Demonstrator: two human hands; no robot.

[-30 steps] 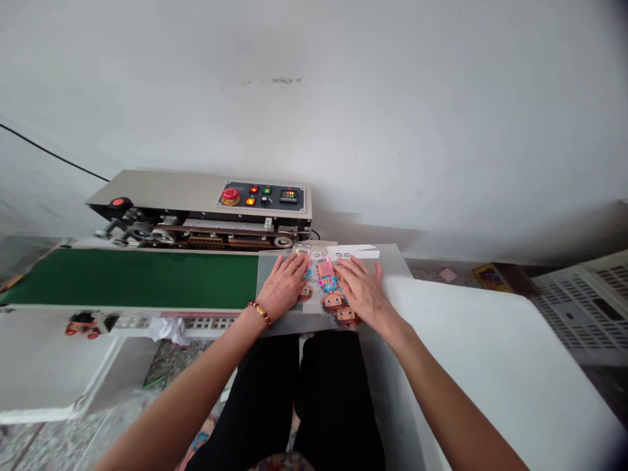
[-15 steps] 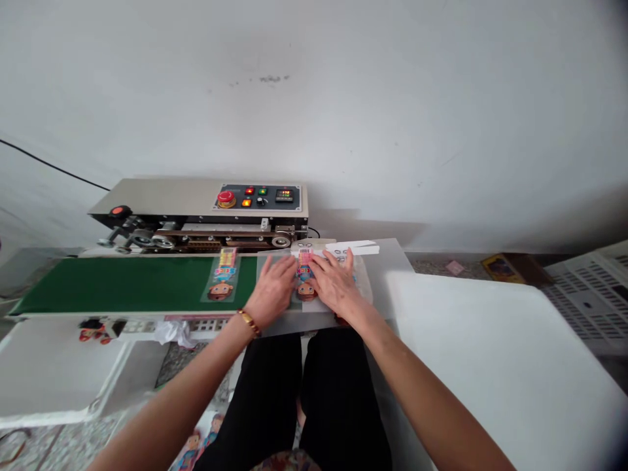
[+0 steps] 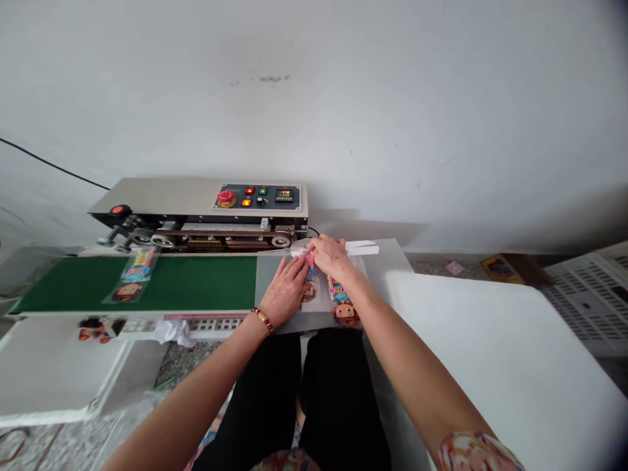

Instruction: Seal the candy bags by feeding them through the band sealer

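A clear printed packet point(image 3: 310, 292) with a cartoon face lies on the translucent sheet point(image 3: 269, 297) at the right end of the green belt. My left hand point(image 3: 284, 291) rests flat on its left side, fingers stretched out. At its pink top edge, my right hand point(image 3: 330, 254) has its fingers closed in a pinch; the fingertips are partly hidden. Under my right wrist, closer to me, lies another cartoon packet point(image 3: 344, 309). A third packet point(image 3: 131, 278) lies tilted on the green belt point(image 3: 201, 281), its top at the sealing machine's rollers.
Behind the belt stands a band sealing machine point(image 3: 196, 196) with lit buttons and a red knob point(image 3: 226, 199). A white table point(image 3: 481, 340) is on the right, a white bin point(image 3: 53, 373) at lower left. Scissor-like white strips point(image 3: 363, 248) lie beyond my right hand.
The packet on the belt has travelled left along the machine. My right hand has gone from lying flat to pinching the packet's top. The packet under my right wrist now shows more fully.
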